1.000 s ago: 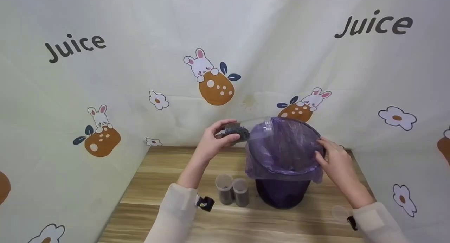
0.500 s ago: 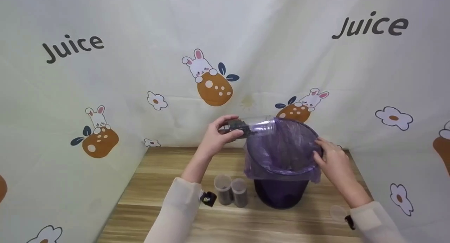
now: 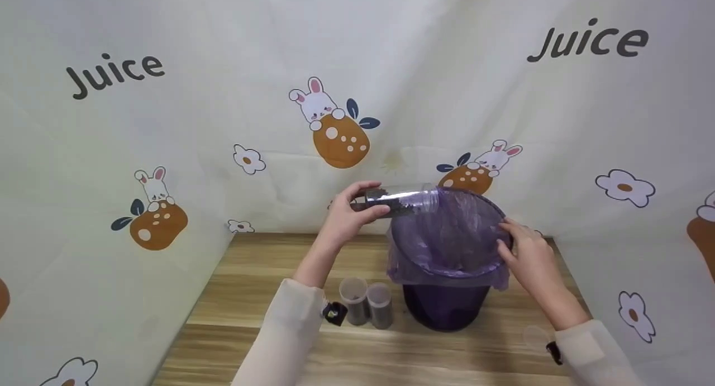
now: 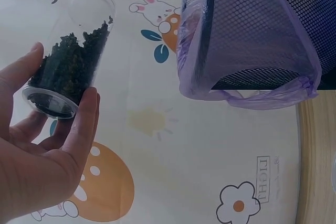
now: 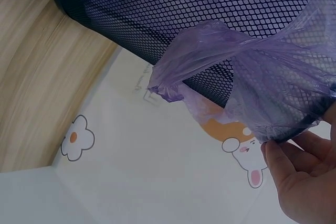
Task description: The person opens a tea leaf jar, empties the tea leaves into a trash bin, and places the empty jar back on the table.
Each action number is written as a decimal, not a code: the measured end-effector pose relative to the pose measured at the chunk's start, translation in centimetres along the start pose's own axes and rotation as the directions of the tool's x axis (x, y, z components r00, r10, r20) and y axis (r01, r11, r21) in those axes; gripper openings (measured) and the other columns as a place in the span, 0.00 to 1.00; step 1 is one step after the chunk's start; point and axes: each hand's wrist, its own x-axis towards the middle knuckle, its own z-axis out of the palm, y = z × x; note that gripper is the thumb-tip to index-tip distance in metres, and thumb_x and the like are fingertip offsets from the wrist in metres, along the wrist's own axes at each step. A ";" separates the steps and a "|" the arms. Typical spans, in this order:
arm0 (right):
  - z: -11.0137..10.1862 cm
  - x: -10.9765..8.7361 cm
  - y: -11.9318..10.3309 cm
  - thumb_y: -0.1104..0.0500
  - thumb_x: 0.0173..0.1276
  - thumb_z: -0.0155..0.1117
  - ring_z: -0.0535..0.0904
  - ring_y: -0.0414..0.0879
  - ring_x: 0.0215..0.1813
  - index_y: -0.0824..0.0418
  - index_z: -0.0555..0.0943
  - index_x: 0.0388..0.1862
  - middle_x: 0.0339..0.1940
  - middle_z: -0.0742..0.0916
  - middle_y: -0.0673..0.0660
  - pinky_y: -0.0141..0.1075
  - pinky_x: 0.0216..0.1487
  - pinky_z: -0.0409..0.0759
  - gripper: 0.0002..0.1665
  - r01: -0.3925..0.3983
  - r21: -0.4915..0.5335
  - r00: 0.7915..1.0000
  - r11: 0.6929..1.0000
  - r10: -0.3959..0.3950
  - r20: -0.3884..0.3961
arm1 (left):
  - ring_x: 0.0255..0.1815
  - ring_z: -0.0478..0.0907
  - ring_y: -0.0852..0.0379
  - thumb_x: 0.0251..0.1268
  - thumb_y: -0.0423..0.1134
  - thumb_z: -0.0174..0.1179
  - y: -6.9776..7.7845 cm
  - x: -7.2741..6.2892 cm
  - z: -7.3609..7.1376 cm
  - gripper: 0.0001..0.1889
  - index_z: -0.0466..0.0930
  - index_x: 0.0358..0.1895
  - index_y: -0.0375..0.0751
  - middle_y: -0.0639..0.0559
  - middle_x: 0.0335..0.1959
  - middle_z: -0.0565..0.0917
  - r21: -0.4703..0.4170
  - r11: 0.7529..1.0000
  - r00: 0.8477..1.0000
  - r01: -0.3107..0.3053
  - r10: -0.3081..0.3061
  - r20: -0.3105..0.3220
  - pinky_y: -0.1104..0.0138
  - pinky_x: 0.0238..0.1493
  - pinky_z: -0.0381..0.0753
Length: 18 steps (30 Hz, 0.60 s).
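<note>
My left hand [image 3: 347,221] grips the base end of a clear plastic jar [image 3: 403,200], thumb on the near side and fingers behind. The jar lies nearly level, its mouth over the left edge of a purple mesh trash can [image 3: 447,308]. Dark dried leaves [image 4: 71,66], like loose tea, fill its base end and trail along the lower wall toward the mouth. A thin purple bag [image 3: 453,235] lines the can and folds over its rim. On the opposite side, my right hand [image 3: 528,249] holds the rim, fingertips [image 5: 273,153] pinching bag and edge together.
Two open clear jars [image 3: 354,302] with dark contents stand side by side on the wooden table [image 3: 268,263], left of the can. A clear round lid [image 3: 537,338] lies near the right sleeve. A printed cloth backdrop [image 3: 234,95] closes off the back and sides.
The jar has turned a little toward level in the left hand, and the dark leaves have slid from its base toward the mouth. The right hand keeps its hold on the rim.
</note>
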 end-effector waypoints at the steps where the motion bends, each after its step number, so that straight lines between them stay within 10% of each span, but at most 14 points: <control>1: 0.0 0.0 0.0 0.64 0.68 0.63 0.76 0.70 0.63 0.72 0.80 0.57 0.62 0.81 0.70 0.63 0.60 0.76 0.20 -0.003 -0.001 1.000 1.000 0.004 0.003 | 0.44 0.83 0.54 0.60 0.32 0.68 0.0 0.0 0.1 0.26 0.76 0.63 0.37 0.38 0.56 0.79 0.006 1.000 1.000 0.002 -0.002 -0.005 0.69 0.39 0.85; 18: 0.2 -0.1 0.2 0.64 0.66 0.63 0.78 0.71 0.61 0.73 0.81 0.55 0.61 0.82 0.71 0.63 0.58 0.77 0.20 0.022 -0.004 0.999 1.000 -0.022 -0.027 | 0.46 0.85 0.48 0.58 0.32 0.70 0.2 0.9 1.0 0.28 0.71 0.62 0.34 0.38 0.58 0.79 0.004 0.999 0.999 0.038 -0.038 -0.036 0.68 0.41 0.86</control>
